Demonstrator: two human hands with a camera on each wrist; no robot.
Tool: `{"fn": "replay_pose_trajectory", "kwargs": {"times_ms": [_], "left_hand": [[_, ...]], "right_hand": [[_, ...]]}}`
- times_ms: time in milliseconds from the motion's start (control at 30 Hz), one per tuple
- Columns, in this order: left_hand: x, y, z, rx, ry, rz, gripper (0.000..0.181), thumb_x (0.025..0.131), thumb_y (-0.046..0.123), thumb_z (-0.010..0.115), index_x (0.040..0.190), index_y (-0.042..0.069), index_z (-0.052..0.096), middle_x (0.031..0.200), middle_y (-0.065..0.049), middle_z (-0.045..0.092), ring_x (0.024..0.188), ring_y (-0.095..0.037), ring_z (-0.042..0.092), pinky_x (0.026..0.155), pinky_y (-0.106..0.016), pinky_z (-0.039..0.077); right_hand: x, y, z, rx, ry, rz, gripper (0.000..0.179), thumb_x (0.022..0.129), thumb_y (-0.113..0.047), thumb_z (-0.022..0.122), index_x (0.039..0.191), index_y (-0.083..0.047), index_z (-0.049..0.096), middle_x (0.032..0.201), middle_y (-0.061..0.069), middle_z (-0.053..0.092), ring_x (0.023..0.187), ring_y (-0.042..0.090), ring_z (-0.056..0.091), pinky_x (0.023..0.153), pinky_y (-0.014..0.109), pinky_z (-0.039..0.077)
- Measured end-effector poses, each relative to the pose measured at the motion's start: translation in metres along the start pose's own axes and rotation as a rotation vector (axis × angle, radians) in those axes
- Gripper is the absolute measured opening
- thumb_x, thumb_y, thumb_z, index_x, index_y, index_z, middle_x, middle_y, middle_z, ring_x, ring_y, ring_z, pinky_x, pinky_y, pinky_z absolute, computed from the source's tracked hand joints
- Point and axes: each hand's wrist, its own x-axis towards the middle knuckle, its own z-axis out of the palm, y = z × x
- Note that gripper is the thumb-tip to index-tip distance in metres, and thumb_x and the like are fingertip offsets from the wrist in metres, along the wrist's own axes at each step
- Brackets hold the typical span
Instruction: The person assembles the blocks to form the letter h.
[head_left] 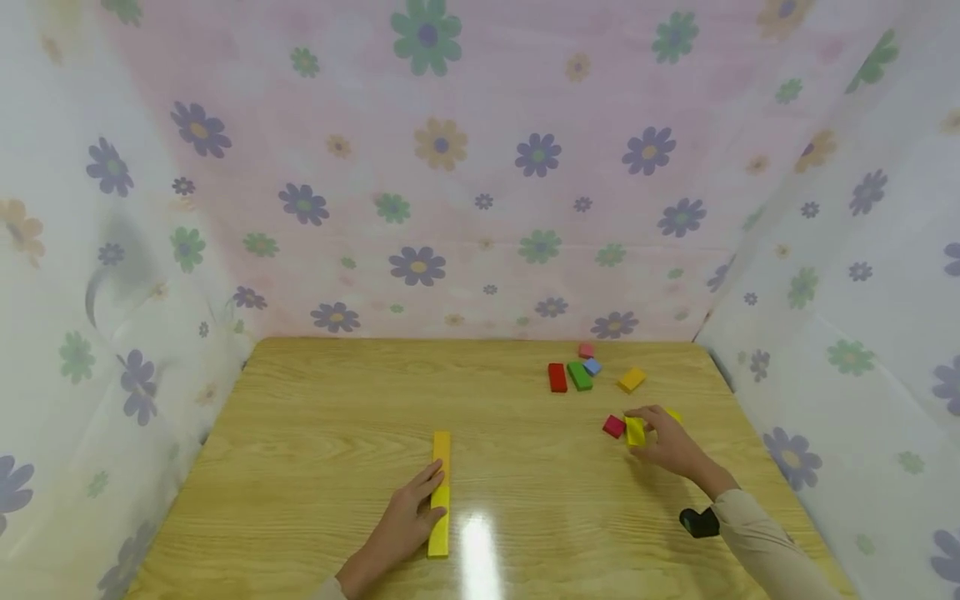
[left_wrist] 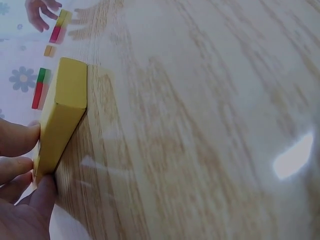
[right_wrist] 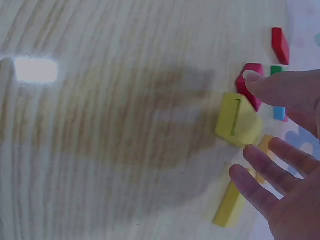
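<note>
Pinching yellow-orange strip (head_left: 442,497), six o'clock, in left hand (head_left: 401,521); apparently reaching for yellow block (head_left: 635,431), four o'clock, with right hand (head_left: 669,443) spread, gripping nothing. Likely next: close grip.

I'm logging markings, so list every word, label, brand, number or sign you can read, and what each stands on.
No text reads for certain.
Yellow block between the right hand's thumb and fingers: one thin dark mark, perhaps a "1", perhaps a groove; too blurred to tell.
Flowered sheet: flowers only, no readable writing.
Red block and green block: none visible.
</note>
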Motion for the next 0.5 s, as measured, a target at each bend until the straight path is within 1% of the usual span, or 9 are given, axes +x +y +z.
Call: {"fn": "replay_pose_trajectory", "kwargs": {"times_ms": [133, 233, 333, 500], "left_hand": [[-0.001, 0.0, 0.001, -0.001, -0.001, -0.013, 0.056, 0.09, 0.008, 0.065, 0.138, -0.008, 0.042, 0.151, -0.014, 0.03, 0.136, -0.034, 0.03, 0.104, -0.046, 0.034], [0.0, -0.001, 0.001, 0.008, 0.003, -0.015, 0.055, 0.089, 0.008, 0.065, 0.137, -0.007, 0.042, 0.15, -0.013, 0.031, 0.136, -0.033, 0.03, 0.104, -0.046, 0.034], [0.001, -0.001, 0.0, 0.015, 0.006, -0.012, 0.055, 0.089, 0.008, 0.065, 0.137, -0.007, 0.043, 0.15, -0.013, 0.032, 0.136, -0.032, 0.031, 0.104, -0.046, 0.033], [0.001, 0.001, -0.001, 0.005, 0.0, -0.018, 0.054, 0.09, 0.009, 0.064, 0.138, -0.007, 0.042, 0.151, -0.013, 0.031, 0.136, -0.031, 0.03, 0.105, -0.045, 0.032]], "right_hand": [[-0.001, 0.008, 0.006, -0.01, 0.005, 0.02, 0.055, 0.074, -0.002, 0.077, 0.124, 0.005, 0.054, 0.119, 0.027, 0.049, 0.091, 0.034, 0.052, 0.074, 0.046, 0.049], [0.0, 0.013, 0.01, -0.023, 0.015, 0.04, 0.056, 0.072, 0.001, 0.076, 0.123, 0.006, 0.054, 0.121, 0.029, 0.047, 0.083, 0.028, 0.049, 0.069, 0.04, 0.046], [0.001, 0.017, 0.013, -0.044, 0.048, 0.047, 0.058, 0.07, 0.002, 0.077, 0.123, 0.007, 0.053, 0.123, 0.031, 0.044, 0.078, 0.024, 0.047, 0.066, 0.035, 0.045], [0.003, 0.021, 0.015, -0.06, 0.091, 0.038, 0.059, 0.07, 0.002, 0.078, 0.123, 0.006, 0.053, 0.124, 0.032, 0.042, 0.075, 0.022, 0.046, 0.064, 0.033, 0.044]]}}
